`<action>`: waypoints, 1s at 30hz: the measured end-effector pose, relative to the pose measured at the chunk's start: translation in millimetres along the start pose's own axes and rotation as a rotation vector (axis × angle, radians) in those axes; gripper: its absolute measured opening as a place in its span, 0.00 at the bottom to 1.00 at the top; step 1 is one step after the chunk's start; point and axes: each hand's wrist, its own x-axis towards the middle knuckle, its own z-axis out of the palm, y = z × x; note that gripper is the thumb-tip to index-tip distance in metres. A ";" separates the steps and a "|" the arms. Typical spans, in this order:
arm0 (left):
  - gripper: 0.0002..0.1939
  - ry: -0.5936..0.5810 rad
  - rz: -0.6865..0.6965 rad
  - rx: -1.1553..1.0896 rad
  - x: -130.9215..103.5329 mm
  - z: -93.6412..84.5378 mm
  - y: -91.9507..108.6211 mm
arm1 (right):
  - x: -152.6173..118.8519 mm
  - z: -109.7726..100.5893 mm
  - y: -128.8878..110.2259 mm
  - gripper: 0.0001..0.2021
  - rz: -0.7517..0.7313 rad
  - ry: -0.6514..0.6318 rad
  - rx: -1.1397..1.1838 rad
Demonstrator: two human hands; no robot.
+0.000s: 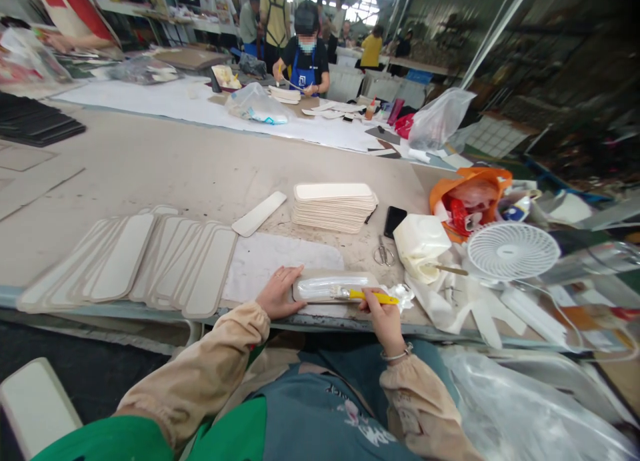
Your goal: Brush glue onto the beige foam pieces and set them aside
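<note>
A yellow-handled brush [375, 296] is held in my right hand [383, 317], its bristles on a long panel [315, 288] with a shiny wet-looking strip. My left hand [281, 293] rests at the panel's left end, thumb and fingers around its edge. Under and behind the panel lies a white sheet [285, 251]. Beyond it stands a stack of cream panels [333, 207], with a single panel [259, 213] lying to its left. Overlapping rounded panels [125, 257] are spread along the table's left front.
To the right are scissors [383, 253], a black phone [395, 221], a white container [423, 241], a white fan [513, 251] and an orange bag [470, 197]. Dark sheets [37, 119] are piled at the far left. A person [305, 57] works across the table [200, 154].
</note>
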 end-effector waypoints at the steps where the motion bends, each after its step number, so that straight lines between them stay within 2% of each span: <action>1: 0.44 0.000 0.001 0.001 0.2 0.1 -0.1 | 1.6 -8.0 1.5 0.19 0.001 0.025 -0.019; 9: 0.44 -0.006 0.003 0.002 1.7 -1.5 1.6 | 11.6 -65.3 13.9 0.20 0.007 0.195 -0.223; 14: 0.43 -0.002 0.009 0.000 1.3 -1.3 1.3 | 14.6 -77.2 17.0 0.22 0.012 0.265 -0.270; 19: 0.43 0.003 0.011 -0.006 0.3 -1.8 1.7 | 15.9 -56.3 13.2 0.22 -0.045 0.341 -0.017; 22: 0.42 0.023 0.020 -0.031 0.1 -3.6 2.9 | 15.5 -32.1 11.3 0.20 -0.046 0.271 0.117; 26: 0.42 0.025 0.035 -0.059 0.5 -6.0 4.7 | 15.2 -0.6 9.5 0.18 -0.030 0.148 0.135; 30: 0.42 0.028 0.033 -0.049 0.5 -6.5 5.8 | 17.5 10.2 7.4 0.18 -0.001 0.109 0.066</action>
